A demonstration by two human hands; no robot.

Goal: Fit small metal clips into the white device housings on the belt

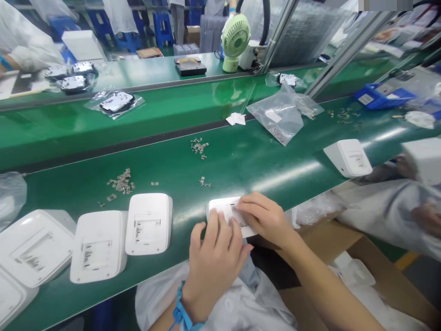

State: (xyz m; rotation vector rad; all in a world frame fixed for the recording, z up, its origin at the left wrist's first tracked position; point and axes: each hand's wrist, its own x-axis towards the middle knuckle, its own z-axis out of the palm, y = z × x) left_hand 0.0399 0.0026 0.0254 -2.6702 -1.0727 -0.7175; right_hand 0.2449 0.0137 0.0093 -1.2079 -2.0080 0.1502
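Well, from the head camera I find the white plastic housing being worked on [220,204] right at the near edge of the green bench [182,158]; I can't tell whether its lower rim overhangs. My left hand [218,250] has its fingers spread, tips resting on the housing's face. My right hand [265,215] is bent at the fingers, tips on the same face near a dark slot; whether they pinch anything small, I cannot tell.

For room, I have a strip of green between the left hand and the row of finished-looking white housings [149,224], and a longer stretch reaching from the right hand to a lone housing [349,157]. The dark rail [144,141] bounds the bench at the back. Below the near edge, a cardboard box [339,236] sits to my right, beside a co-worker's sleeve [389,216].

Counting: four housings stand in the left row, one cut by the frame; with the lone one and mine I make six on the bench. Small metal clips lie in two main heaps, left [122,183] and middle [199,147], too fine to count singly. I count one green fan [236,39], one blue bin [384,97] and five bagged units [117,102] beyond.
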